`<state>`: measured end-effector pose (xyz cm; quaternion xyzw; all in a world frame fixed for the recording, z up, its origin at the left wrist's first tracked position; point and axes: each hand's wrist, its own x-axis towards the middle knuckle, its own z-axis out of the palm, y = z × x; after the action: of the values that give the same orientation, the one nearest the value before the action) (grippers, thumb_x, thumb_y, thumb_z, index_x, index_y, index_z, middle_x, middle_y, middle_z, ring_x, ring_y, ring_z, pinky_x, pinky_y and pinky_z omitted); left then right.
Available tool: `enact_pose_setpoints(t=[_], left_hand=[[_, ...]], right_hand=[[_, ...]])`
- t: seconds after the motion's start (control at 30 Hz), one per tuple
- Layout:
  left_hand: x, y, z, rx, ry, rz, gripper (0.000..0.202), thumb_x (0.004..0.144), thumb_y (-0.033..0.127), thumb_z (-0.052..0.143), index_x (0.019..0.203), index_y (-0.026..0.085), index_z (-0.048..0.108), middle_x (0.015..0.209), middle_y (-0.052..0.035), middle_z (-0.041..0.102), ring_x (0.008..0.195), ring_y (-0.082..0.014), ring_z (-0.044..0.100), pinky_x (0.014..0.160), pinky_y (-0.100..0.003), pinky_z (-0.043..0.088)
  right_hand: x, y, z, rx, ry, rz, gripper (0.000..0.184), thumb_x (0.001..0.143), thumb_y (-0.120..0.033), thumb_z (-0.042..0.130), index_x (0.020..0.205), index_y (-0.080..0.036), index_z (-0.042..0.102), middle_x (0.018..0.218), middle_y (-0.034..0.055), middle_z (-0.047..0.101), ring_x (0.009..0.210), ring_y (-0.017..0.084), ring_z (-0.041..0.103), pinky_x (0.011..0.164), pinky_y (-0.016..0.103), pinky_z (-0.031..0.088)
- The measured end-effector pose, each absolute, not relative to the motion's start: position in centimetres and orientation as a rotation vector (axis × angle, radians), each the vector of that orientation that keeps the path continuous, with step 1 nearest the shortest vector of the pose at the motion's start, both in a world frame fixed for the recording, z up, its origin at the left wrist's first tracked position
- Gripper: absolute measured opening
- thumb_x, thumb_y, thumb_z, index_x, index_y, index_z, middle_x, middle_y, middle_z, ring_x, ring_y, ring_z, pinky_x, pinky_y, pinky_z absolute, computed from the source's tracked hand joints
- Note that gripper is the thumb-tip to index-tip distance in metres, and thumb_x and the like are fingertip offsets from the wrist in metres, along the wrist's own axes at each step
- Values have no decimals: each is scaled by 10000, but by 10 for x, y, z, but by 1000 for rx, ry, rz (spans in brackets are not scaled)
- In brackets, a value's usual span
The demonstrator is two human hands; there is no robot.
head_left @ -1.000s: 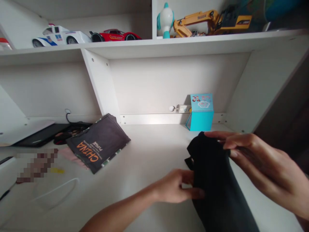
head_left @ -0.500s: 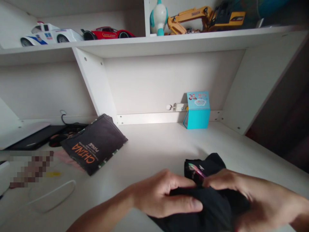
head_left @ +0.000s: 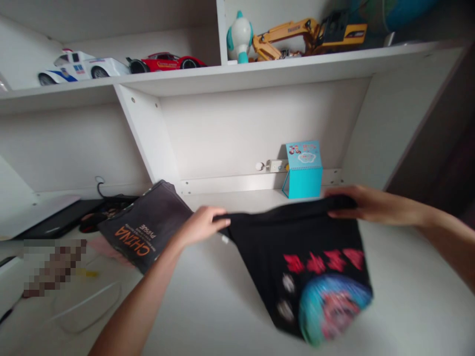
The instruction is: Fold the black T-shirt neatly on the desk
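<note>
A black T-shirt point(head_left: 282, 247) with red marks and a blue round print hangs spread out above the white desk point(head_left: 222, 306). My left hand point(head_left: 200, 225) pinches its upper left corner. My right hand point(head_left: 365, 203) grips its upper right corner. The shirt's lower end droops toward the desk at the front right.
A folded dark shirt point(head_left: 146, 230) printed "CHINA" lies to the left, near a laptop point(head_left: 55, 220) and a white cable point(head_left: 85, 304). A turquoise box point(head_left: 303, 170) stands at the back wall. Toy cars point(head_left: 122, 64) and a yellow excavator point(head_left: 308, 34) sit on the shelf above.
The bunched black shirt was pulled open. My hands moved apart and up, and the shirt now hangs stretched between them with its print showing.
</note>
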<state>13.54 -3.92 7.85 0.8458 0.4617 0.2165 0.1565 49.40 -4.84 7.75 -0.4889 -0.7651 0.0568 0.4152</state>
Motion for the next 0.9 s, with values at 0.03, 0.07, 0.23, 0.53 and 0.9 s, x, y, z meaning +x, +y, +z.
enact_pose_setpoints(t=[0.03, 0.07, 0.23, 0.53, 0.9], left_hand=[[140, -12, 87, 2395, 1452, 816, 207, 799, 293, 522, 808, 134, 653, 777, -33, 658, 738, -170, 579, 665, -236, 411], [145, 12, 97, 2358, 1571, 1022, 213, 796, 274, 529, 860, 115, 656, 830, -55, 665, 786, -182, 587, 713, -252, 418], [164, 39, 171, 2361, 1568, 1916, 225, 819, 265, 512, 950, 141, 646, 936, -43, 638, 900, -169, 572, 800, -261, 420], [131, -85, 142, 2676, 1326, 1359, 146, 796, 220, 538, 878, 198, 658, 845, -2, 622, 801, -143, 569, 723, -238, 434], [155, -85, 17, 2453, 1016, -76, 377, 823, 342, 540, 1184, 239, 559, 1122, -72, 588, 1013, -215, 552, 869, -290, 410]], right_hand=[[490, -24, 93, -1341, -2043, 109, 258, 464, -339, 780, 597, -157, 654, 522, -18, 602, 464, 87, 511, 502, 223, 359], [488, -4, 110, -1386, -1970, 16, 254, 476, -299, 772, 615, -125, 649, 520, -23, 596, 459, 71, 487, 514, 230, 342], [484, 11, 190, -1276, -1497, -567, 406, 722, -334, 549, 1003, -42, 570, 922, 34, 638, 793, 86, 540, 679, 277, 330], [495, -58, 123, -1118, -2109, -290, 107, 728, -248, 579, 826, -224, 615, 834, 38, 595, 727, 151, 558, 643, 286, 408], [492, -76, 4, -1582, -2502, 918, 384, 805, -480, 489, 1136, -296, 554, 1058, 49, 601, 984, 198, 559, 840, 293, 425]])
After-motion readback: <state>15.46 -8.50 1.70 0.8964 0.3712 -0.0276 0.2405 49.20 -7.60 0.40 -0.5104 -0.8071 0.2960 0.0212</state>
